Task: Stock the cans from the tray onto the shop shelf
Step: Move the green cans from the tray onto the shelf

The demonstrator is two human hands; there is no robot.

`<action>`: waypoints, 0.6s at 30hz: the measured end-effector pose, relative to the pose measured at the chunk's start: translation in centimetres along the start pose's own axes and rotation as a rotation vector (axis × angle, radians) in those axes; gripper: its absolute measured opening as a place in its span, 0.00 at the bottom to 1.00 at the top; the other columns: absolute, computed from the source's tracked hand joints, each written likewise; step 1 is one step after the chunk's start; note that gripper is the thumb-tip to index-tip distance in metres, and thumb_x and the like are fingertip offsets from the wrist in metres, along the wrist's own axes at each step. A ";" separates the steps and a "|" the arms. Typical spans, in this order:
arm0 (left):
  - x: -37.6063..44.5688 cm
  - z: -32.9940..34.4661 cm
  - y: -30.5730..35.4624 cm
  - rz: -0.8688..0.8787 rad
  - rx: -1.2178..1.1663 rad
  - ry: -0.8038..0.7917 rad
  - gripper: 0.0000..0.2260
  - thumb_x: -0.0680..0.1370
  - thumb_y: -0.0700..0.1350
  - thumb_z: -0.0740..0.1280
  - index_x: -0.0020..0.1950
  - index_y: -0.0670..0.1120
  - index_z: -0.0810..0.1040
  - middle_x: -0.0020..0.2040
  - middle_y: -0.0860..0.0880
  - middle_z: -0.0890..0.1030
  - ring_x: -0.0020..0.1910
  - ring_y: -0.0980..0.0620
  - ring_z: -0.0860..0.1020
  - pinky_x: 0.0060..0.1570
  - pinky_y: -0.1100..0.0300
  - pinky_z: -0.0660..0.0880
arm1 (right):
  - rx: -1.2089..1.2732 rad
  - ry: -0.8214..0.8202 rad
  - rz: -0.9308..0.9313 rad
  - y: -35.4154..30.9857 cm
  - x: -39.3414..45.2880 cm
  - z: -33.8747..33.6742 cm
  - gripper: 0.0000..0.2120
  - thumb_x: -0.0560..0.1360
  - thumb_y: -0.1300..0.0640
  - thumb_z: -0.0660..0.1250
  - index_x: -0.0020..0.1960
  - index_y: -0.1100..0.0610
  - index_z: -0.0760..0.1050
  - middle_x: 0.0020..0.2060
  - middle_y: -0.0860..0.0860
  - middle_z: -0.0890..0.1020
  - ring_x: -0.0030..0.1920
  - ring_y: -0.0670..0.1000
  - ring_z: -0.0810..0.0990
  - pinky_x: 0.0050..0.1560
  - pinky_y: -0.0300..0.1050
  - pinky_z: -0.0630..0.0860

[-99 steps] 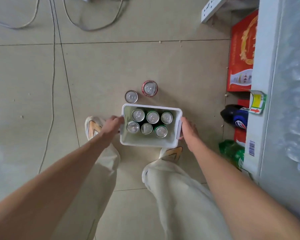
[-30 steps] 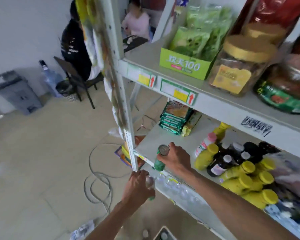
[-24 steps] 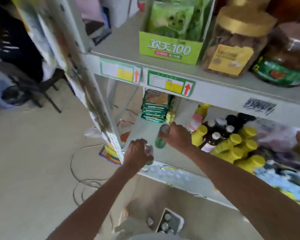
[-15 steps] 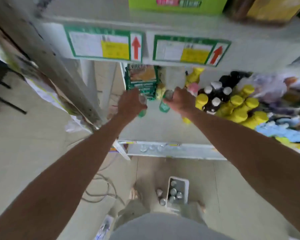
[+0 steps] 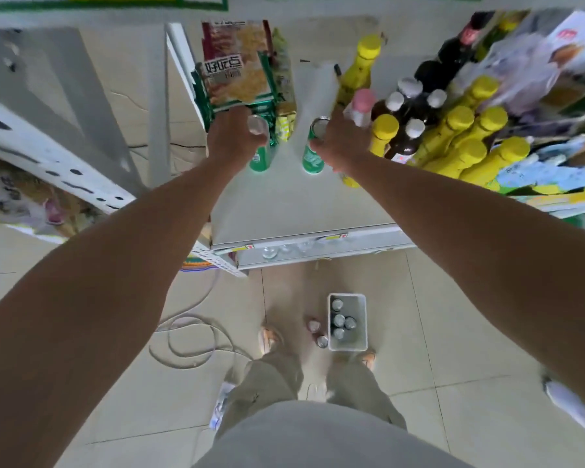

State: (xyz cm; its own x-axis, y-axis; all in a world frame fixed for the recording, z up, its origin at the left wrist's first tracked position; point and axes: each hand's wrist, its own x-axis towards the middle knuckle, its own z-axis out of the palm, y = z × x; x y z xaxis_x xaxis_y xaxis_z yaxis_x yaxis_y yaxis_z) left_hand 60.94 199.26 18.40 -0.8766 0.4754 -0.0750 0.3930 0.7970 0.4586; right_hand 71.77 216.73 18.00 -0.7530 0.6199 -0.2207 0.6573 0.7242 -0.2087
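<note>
my left hand (image 5: 232, 140) and right hand (image 5: 340, 143) each grip a green aluminium can (image 5: 313, 156), upright over the bare white metal shelf (image 5: 284, 204) between snack packets (image 5: 238, 65) and yellow-capped bottles (image 5: 453, 136), probably so they stand in the gap.

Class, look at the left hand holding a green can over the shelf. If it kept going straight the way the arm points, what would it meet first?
Most likely the stack of snack packets directly beyond the left hand and its green can. Depth is unclear, so the gap between them cannot be judged.
</note>
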 end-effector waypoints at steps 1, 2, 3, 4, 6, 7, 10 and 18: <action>0.2 0.1 0.0 0.003 0.022 -0.005 0.19 0.70 0.54 0.72 0.55 0.45 0.80 0.54 0.44 0.83 0.55 0.42 0.80 0.45 0.54 0.72 | 0.015 -0.010 0.005 0.1 -0.1 0.1 0.27 0.75 0.41 0.64 0.64 0.60 0.68 0.55 0.56 0.80 0.52 0.61 0.83 0.49 0.55 0.79; 0.4 0.0 0.0 0.004 0.049 -0.015 0.20 0.70 0.55 0.72 0.56 0.45 0.80 0.55 0.44 0.83 0.56 0.42 0.80 0.46 0.54 0.73 | 0.018 -0.019 -0.003 0.3 0.0 0.2 0.28 0.76 0.42 0.64 0.66 0.61 0.67 0.57 0.57 0.79 0.52 0.62 0.83 0.53 0.57 0.79; 0.7 -0.1 0.0 0.001 0.073 -0.029 0.21 0.71 0.57 0.72 0.57 0.46 0.80 0.55 0.45 0.83 0.57 0.43 0.80 0.48 0.53 0.74 | 0.010 -0.035 -0.021 0.4 0.1 0.1 0.28 0.77 0.43 0.64 0.67 0.61 0.67 0.59 0.58 0.78 0.54 0.62 0.82 0.55 0.57 0.78; 0.9 -0.2 -0.1 -0.003 0.090 -0.045 0.22 0.70 0.59 0.72 0.57 0.46 0.81 0.56 0.45 0.83 0.57 0.43 0.80 0.49 0.53 0.75 | 0.010 -0.053 -0.033 0.4 0.1 0.1 0.27 0.77 0.43 0.64 0.67 0.61 0.66 0.60 0.58 0.77 0.56 0.63 0.81 0.56 0.58 0.78; 1.0 0.0 -0.2 -0.007 0.103 -0.057 0.23 0.70 0.60 0.73 0.58 0.47 0.81 0.56 0.46 0.83 0.58 0.44 0.80 0.48 0.54 0.74 | 0.066 -0.074 -0.030 0.7 0.4 0.1 0.28 0.78 0.42 0.62 0.68 0.61 0.64 0.61 0.58 0.77 0.56 0.63 0.81 0.56 0.58 0.78; 0.9 0.3 -0.2 -0.005 0.095 -0.051 0.23 0.70 0.60 0.73 0.59 0.47 0.81 0.57 0.46 0.83 0.58 0.44 0.80 0.47 0.55 0.73 | 0.076 -0.073 -0.029 0.7 0.5 0.2 0.29 0.78 0.42 0.61 0.70 0.61 0.62 0.62 0.59 0.77 0.57 0.63 0.81 0.56 0.58 0.78; 0.3 0.7 0.2 -0.026 0.052 -0.028 0.23 0.71 0.58 0.74 0.60 0.47 0.80 0.58 0.47 0.82 0.59 0.44 0.79 0.47 0.56 0.71 | 0.031 -0.052 -0.034 0.7 0.7 0.3 0.34 0.79 0.41 0.59 0.76 0.61 0.56 0.67 0.59 0.74 0.63 0.63 0.79 0.61 0.55 0.75; -6.9 2.1 3.2 0.160 0.279 0.229 0.31 0.72 0.53 0.70 0.71 0.43 0.68 0.70 0.42 0.72 0.65 0.39 0.73 0.57 0.46 0.75 | -0.038 0.191 -0.210 2.6 -3.3 2.1 0.43 0.75 0.46 0.69 0.79 0.63 0.51 0.58 0.58 0.81 0.55 0.60 0.83 0.46 0.50 0.75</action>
State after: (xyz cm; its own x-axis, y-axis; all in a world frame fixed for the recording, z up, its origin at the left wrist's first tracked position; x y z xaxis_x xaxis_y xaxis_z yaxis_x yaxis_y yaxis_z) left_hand 68.84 199.30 18.55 -0.8248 0.5319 0.1917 0.5628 0.8049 0.1882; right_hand 76.01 215.96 16.19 -0.8669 0.4984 0.0077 0.4876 0.8511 -0.1946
